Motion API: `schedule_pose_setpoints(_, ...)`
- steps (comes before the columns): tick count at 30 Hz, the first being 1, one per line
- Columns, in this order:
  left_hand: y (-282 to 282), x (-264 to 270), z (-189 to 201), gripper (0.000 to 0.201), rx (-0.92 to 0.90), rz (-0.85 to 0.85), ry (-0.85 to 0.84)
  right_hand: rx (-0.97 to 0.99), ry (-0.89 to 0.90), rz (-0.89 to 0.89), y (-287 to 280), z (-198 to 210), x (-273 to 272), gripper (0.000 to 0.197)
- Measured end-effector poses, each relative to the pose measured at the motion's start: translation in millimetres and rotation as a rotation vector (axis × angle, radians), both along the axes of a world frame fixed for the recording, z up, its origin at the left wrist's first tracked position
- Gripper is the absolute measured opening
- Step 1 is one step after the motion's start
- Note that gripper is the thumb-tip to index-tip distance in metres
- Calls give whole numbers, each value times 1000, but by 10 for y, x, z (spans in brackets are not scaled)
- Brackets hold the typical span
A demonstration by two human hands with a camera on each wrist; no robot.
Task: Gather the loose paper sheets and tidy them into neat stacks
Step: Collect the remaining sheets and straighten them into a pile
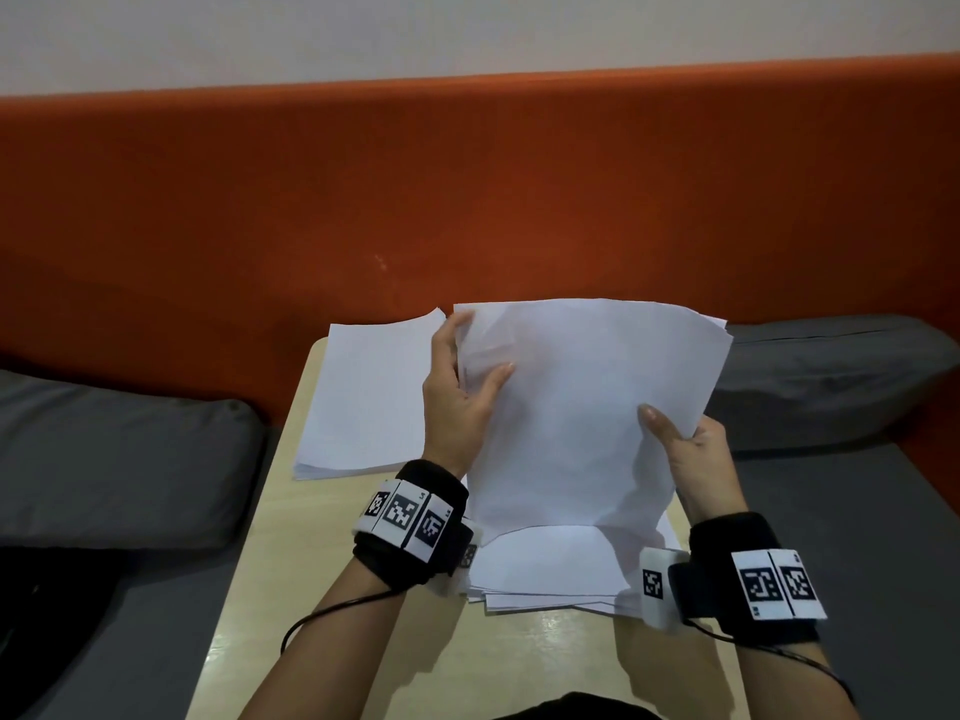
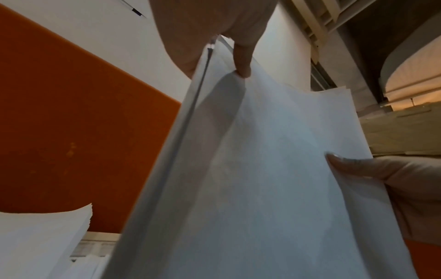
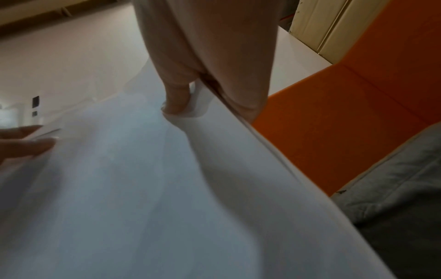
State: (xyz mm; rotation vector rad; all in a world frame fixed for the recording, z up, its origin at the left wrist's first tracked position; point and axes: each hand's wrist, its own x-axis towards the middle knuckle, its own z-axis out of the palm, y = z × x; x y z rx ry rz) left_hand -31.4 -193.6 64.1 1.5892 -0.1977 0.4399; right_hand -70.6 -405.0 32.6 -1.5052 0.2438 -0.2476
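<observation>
I hold a bundle of white paper sheets (image 1: 582, 407) upright over the small wooden table (image 1: 270, 574). My left hand (image 1: 457, 387) pinches the bundle's left edge, thumb in front and fingers behind. My right hand (image 1: 685, 449) pinches its right edge, thumb on the front face. In the left wrist view the bundle (image 2: 262, 179) fills the frame; in the right wrist view the bundle (image 3: 124, 188) bends under the thumb. A neat stack (image 1: 369, 402) lies on the table's far left. Several loose, uneven sheets (image 1: 550, 569) lie on the table under the bundle.
An orange sofa back (image 1: 467, 200) rises behind the table. Grey cushions lie at the left (image 1: 119, 459) and at the right (image 1: 831, 381). Cables run from both wrist bands along my forearms.
</observation>
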Motion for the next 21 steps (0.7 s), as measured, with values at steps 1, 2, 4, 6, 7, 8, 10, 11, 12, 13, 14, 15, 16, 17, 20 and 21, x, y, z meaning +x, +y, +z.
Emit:
schedule_pose_setpoints(1,-8,-6,27,58,-35,-11,39,-8,4,1,-4,-3,0,6)
schedule_pose_setpoints(2,-16,-5,56,57,-58,-10,62,-11,0,7,-7,1,-4,6)
schedule_pose_setpoints(4,-27,11,117,46,-94,32,79,-19,-16,32,-8,9,-20,7)
schedule_pose_setpoints(6,-16,52,166,27,-143,103,86,-19,-21,51,-20,-13,-26,6)
schedule_pose_setpoints(7,-1,73,177,17,-162,132,82,-18,-28,77,-19,-13,-38,11)
schedule_pose_setpoints(8,14,90,187,7,-176,154,73,-22,-35,106,-18,-16,-49,26)
schedule_pose_setpoints(10,25,72,209,3,-193,133,56,-40,-33,128,-20,-32,-53,47)
schedule_pose_setpoints(11,20,45,209,15,-194,77,61,-33,-32,129,-21,-35,-54,41)
schedule_pose_setpoints(12,10,13,200,33,-173,13,70,-26,-35,130,-27,-34,-54,28)
schedule_pose_setpoints(13,8,-8,168,48,-133,-43,86,-29,-31,122,-34,-32,-53,18)
schedule_pose_setpoints(14,16,-21,142,55,-90,-76,104,-43,-22,114,-41,-28,-53,16)
schedule_pose_setpoints(15,25,-24,126,54,-71,-92,124,-54,-16,119,-51,-38,-54,16)
schedule_pose_setpoints(16,33,-19,132,49,-80,-96,145,-65,-7,130,-58,-42,-58,16)
schedule_pose_setpoints(17,36,-12,144,43,-108,-97,171,-76,5,135,-58,-48,-60,16)
schedule_pose_setpoints(20,21,-24,201,24,-189,-57,243,-79,11,135,-35,-52,-61,16)
schedule_pose_setpoints(21,11,-23,206,15,-202,-44,249,-75,7,133,-31,-52,-61,16)
